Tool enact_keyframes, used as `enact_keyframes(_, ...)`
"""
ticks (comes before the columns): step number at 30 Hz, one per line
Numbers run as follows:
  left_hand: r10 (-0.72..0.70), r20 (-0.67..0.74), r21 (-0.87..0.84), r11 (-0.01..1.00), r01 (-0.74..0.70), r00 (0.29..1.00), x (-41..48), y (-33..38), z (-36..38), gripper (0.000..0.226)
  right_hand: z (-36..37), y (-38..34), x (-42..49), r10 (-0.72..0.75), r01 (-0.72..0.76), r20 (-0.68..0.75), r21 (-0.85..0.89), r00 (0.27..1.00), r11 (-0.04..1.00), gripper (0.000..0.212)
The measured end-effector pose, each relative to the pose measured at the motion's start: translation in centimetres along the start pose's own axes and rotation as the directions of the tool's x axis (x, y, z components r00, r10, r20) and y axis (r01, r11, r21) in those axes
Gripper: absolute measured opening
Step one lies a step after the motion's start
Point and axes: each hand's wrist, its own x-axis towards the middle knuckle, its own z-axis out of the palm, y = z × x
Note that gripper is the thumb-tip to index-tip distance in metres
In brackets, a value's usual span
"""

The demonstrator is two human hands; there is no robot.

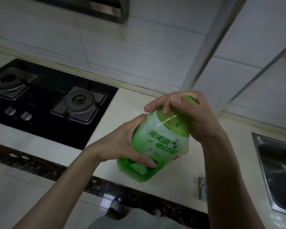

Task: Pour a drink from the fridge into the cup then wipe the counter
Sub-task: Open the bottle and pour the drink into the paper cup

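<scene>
Two hands hold a green drink bottle (158, 141) tilted in the air above the pale stone counter (125, 103). The left hand (122, 142) grips its labelled body from the side, and the right hand (188, 113) curls over the green cap (191, 99) and neck. Just behind the bottle's lower half, the rim of a pale cup (184, 151) peeks out, mostly hidden. A black two-burner gas hob (45, 103) is set into the counter on the left and a steel sink (281, 167) on the right. A small grey cloth (202, 187) lies near the front edge, close to the sink. White wall tiles (139, 55) rise behind, under a range hood (92, 7).
</scene>
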Motion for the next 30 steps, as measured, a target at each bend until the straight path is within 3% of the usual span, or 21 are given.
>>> enact_keyframes(3,0.016,0.000,-0.006,1.000,-0.016,1.000,0.8,0.1,0.8,0.092,-0.5,-0.1,-0.1,-0.043,0.043,0.019,0.029,0.999,0.999,0.033)
enact_keyframes(6,0.008,-0.134,0.030,1.000,-0.004,0.991,1.8,-0.3,2.1,0.090,-1.1,0.7,-0.3,0.028,-0.033,-0.233,-0.016,0.972,0.999,0.039)
enact_keyframes(10,0.115,-0.378,0.280,0.960,-0.005,0.919,3.3,-1.2,4.4,0.092,-1.4,1.1,-0.6,0.149,-0.183,-0.543,-0.009,0.827,0.983,0.048)
enact_keyframes(12,0.146,-0.443,0.374,0.927,0.034,0.884,3.9,-1.5,5.5,0.095,-1.5,1.3,-0.7,0.167,-0.232,-0.643,-0.017,0.748,0.973,0.049)
enact_keyframes(14,0.143,-0.449,0.383,0.923,0.045,0.882,4.3,-1.6,5.8,0.096,-2.2,1.6,-0.9,0.124,-0.253,-0.687,-0.090,0.716,0.963,0.046)
enact_keyframes(16,0.122,-0.386,0.348,0.937,0.022,0.914,4.6,-1.4,5.3,0.094,-3.7,2.0,-1.2,-0.033,-0.270,-0.683,-0.332,0.730,0.904,0.037)
enact_keyframes(18,0.105,-0.302,0.316,0.949,-0.004,0.947,4.7,-1.0,4.6,0.097,-5.1,1.9,-1.8,-0.179,-0.279,-0.611,-0.576,0.771,0.768,0.030)
enact_keyframes(22,0.089,-0.177,0.335,0.942,-0.025,0.980,4.8,-0.4,3.4,0.095,-6.2,1.5,-3.2,-0.325,-0.231,-0.445,-0.818,0.835,0.527,0.038)
enact_keyframes(25,0.088,-0.152,0.403,0.915,-0.019,0.985,4.9,-0.1,2.9,0.096,-6.7,1.6,-3.8,-0.309,-0.307,-0.429,-0.876,0.849,0.373,0.056)
enact_keyframes(30,0.087,-0.198,0.553,0.832,0.038,0.976,5.4,-1.3,4.1,0.099,-7.2,3.8,-4.8,-0.259,-0.447,-0.522,-0.844,0.813,0.297,0.053)
